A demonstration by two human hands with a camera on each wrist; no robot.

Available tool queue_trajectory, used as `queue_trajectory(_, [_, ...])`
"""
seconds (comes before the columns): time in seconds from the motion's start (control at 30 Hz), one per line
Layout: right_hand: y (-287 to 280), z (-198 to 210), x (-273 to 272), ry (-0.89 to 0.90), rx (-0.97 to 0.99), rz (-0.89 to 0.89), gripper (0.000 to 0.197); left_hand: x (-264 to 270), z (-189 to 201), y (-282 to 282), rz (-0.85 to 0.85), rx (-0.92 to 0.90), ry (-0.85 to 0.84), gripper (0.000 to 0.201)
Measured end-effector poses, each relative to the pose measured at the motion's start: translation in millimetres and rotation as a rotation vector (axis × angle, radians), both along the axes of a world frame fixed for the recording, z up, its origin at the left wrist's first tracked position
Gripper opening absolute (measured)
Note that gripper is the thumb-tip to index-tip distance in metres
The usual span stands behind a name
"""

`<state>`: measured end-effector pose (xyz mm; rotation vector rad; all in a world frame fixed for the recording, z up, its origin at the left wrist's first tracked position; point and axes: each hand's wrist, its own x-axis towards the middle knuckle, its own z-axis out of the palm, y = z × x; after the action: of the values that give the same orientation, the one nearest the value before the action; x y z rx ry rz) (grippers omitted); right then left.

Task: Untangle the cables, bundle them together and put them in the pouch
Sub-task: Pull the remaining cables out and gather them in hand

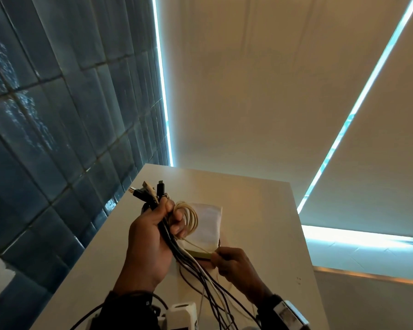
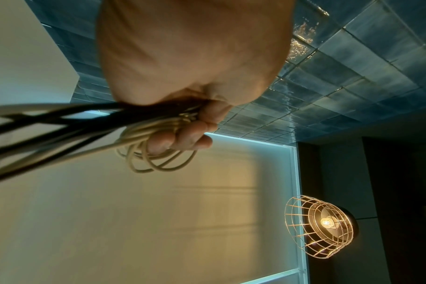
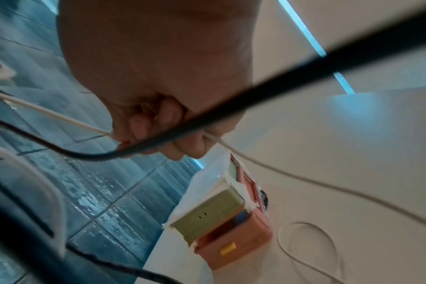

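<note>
your left hand (image 1: 150, 236) grips the cables (image 1: 191, 263) in a fist above the bench (image 1: 260, 210), plugs up at 11 o'clock, beige coil (image 1: 188, 217) looped over its fingers (image 2: 182, 138). right hand (image 1: 234, 265) pinches the coil's loose tail at 4 o'clock. pouch (image 1: 208, 222) lies flat on the bench behind the coil. cables look light, limp and springy, so loops will probably slip. pinch near the coil, keep the tail taut while winding.

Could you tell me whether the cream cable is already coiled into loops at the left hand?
Yes, the left hand grips the cables' plug ends, and the cream cable hangs in several loops around its fingers.
</note>
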<state>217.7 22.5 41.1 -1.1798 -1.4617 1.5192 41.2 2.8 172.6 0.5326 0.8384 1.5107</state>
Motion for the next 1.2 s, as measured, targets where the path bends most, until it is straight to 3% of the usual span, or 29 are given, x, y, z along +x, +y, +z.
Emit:
queue_trajectory(0.3, [1.1,-56.5,15.6,-0.311,-0.078,-0.124,0.028,-4.4,2.4,-1.0,0.011,-0.037,0.068,0.027])
queue_trajectory(0.4, [3.6,-39.3,17.2,-0.345,0.049,-0.281,0.028,-5.1,1.1,0.1,0.004,-0.069,0.078,0.026])
queue_trajectory(0.53, [6.7,27.4,10.4,-0.060,0.229,-0.427,0.018,-4.3,3.1,0.8,-0.010,-0.084,0.093,0.027])
queue_trajectory(0.67, [-4.9,88.2,-7.1,0.201,0.418,-0.270,0.012,4.3,2.9,1.3,-0.033,-0.111,0.087,0.024])
queue_trajectory(0.77, [-19.0,104.9,-20.4,0.218,0.525,-0.075,0.014,6.0,4.2,0.6,-0.022,-0.111,0.053,0.022])
queue_trajectory(0.87, [-25.7,103.4,-29.8,0.124,0.566,0.087,0.014,5.8,9.0,-3.6,-0.068,-0.090,0.019,0.024])
queue_trajectory(1.03, [-23.2,86.2,-23.4,0.144,0.402,0.119,0.015,-3.2,14.6,-5.6,-0.121,-0.008,-0.108,0.025])
queue_trajectory(1.13, [-21.2,75.4,-15.7,0.214,0.269,0.095,0.017,-4.7,15.7,-6.0,-0.091,0.012,-0.094,0.026])
queue_trajectory(1.2, [-18.9,67.0,-16.0,0.170,0.251,0.080,0.019,-2.5,16.2,-7.1,-0.072,0.026,-0.058,0.026])
